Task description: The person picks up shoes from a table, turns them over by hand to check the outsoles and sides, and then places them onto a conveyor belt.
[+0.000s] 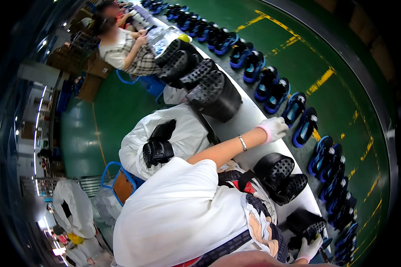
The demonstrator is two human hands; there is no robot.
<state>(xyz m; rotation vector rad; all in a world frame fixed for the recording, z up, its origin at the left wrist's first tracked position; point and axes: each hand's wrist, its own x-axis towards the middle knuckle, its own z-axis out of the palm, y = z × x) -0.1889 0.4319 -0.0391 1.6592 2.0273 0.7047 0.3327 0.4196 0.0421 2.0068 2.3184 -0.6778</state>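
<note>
My left hand [274, 129], in a white glove with a pink cuff, reaches out over the white table [249, 120] and rests there with its fingers curled; nothing shows in it. A thin bracelet sits on that wrist. My right hand [310, 249], also in a white glove, grips the edge of a black perforated shoe sole [306, 224] at the lower right. Two more black soles [280, 175] lie between my hands, close to my white shirt.
A row of blue and black shoes [272, 89] runs along the belt beyond the table. A pile of black soles [200, 78] stands farther up the table. A white sack [182, 133] with soles sits to the left. A seated person [124, 49] works at the far end.
</note>
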